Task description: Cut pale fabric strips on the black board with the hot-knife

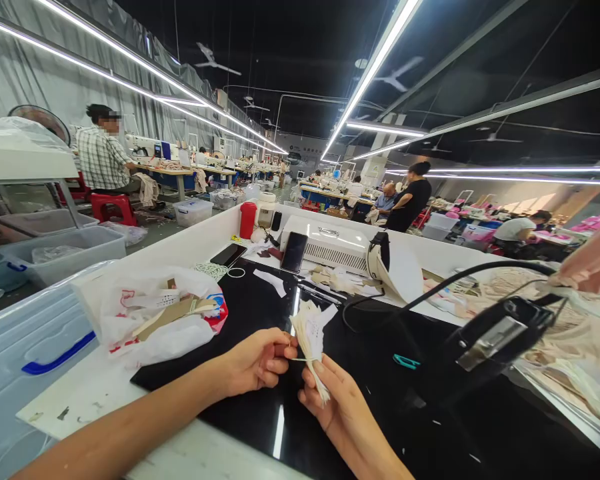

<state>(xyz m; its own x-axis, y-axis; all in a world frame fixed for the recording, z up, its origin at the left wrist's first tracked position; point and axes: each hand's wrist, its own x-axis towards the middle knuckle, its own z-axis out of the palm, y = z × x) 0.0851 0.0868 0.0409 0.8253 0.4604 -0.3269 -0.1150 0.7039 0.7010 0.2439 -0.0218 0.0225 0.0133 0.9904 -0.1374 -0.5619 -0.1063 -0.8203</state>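
A bundle of white cloth labels (312,333), fanned out at the top and narrow at the waist, is gripped low down by my right hand (337,400). Small dark print shows on its front label. Close beside it, my left hand (260,360) is closed in a pinch on a thin pale band (303,360). The band runs taut from those fingertips to the bundle's waist. Both hands are over a glossy black work surface (265,427). How far the band goes round the back is hidden.
At left lies a white plastic bag (155,340) with paper strips. Behind are a phone (295,252), paper scraps (337,279) and a white vented machine (330,240). A teal clip (406,361) lies right, near a black device with a cable (500,340). People sit at sewing tables beyond.
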